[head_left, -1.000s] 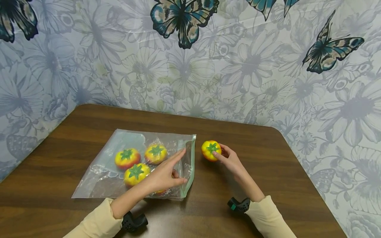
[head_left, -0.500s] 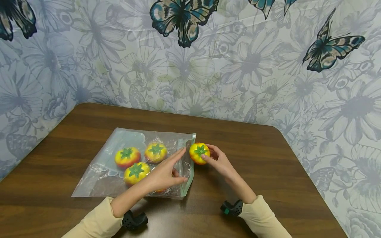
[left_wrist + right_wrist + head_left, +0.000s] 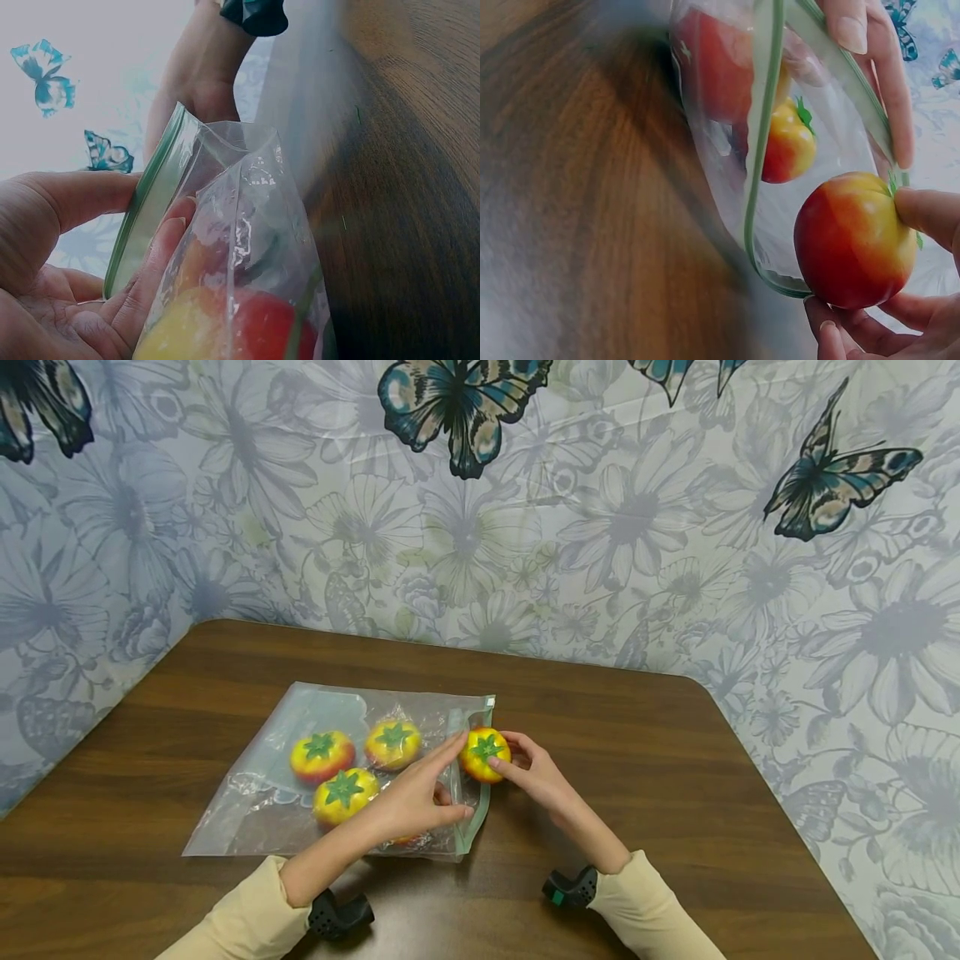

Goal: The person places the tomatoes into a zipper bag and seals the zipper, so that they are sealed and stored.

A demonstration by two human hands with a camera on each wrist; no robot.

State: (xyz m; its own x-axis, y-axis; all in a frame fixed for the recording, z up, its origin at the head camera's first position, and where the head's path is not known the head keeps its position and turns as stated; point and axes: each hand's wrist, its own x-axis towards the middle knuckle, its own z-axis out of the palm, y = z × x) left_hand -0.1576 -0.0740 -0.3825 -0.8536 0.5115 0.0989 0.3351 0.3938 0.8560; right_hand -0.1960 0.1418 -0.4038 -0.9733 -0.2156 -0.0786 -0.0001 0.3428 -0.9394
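Observation:
My right hand [image 3: 542, 781] holds a yellow-and-red toy tomato [image 3: 480, 760] with a green star-shaped top, thumb above and fingers below. In the right wrist view this toy tomato [image 3: 847, 244] is at the mouth of a clear zip bag [image 3: 236, 827], overlapping its green zip edge [image 3: 761, 142]. My left hand [image 3: 412, 802] lies across the bag, thumb and fingers spread and fairly straight, touching the opening and keeping it apart. Inside the bag are several similar tomatoes, including one at the left [image 3: 321, 760]; one is mostly hidden under my left hand.
The bag lies on a brown wooden table [image 3: 637, 735], left of its middle. Behind the table hangs a pale flowered cloth [image 3: 480, 568] with butterflies. A black wrist device [image 3: 341, 917] is on the left wrist, another [image 3: 570, 889] on the right.
My right hand has carried the toy tomato leftward from beside the bag to its mouth. My left hand and the bag have stayed in place.

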